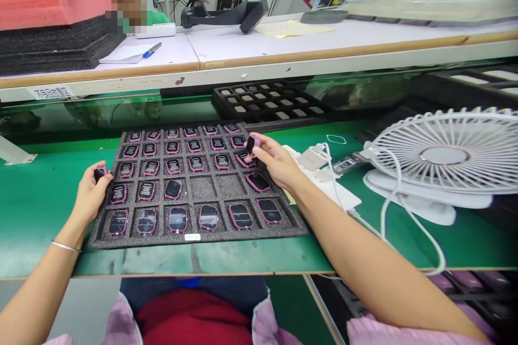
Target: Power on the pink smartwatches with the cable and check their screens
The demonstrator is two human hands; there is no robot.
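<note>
A dark foam tray (pixel 198 171) lies on the green bench, its compartments holding purple-framed smartwatch bodies. Many screens in the upper rows show text, while the front row is dark, like the watch (pixel 208 216) near its middle. Two compartments in the fourth row hold nothing. At the tray's left edge, my left hand (pixel 91 188) is closed around a small purple-edged smartwatch (pixel 100 173). Above the right side of the tray, my right hand (pixel 277 160) pinches another smartwatch (pixel 251 144), tilted on edge over the compartments.
A white fan (pixel 445 156) stands at the right, beside a power strip (pixel 340 191) with chargers and cables. Behind lies a second tray (pixel 267 102) of pale pieces. A raised shelf (pixel 243 56) carries foam stacks (pixel 52 27), paper and a pen. A person (pixel 133 0) sits beyond it.
</note>
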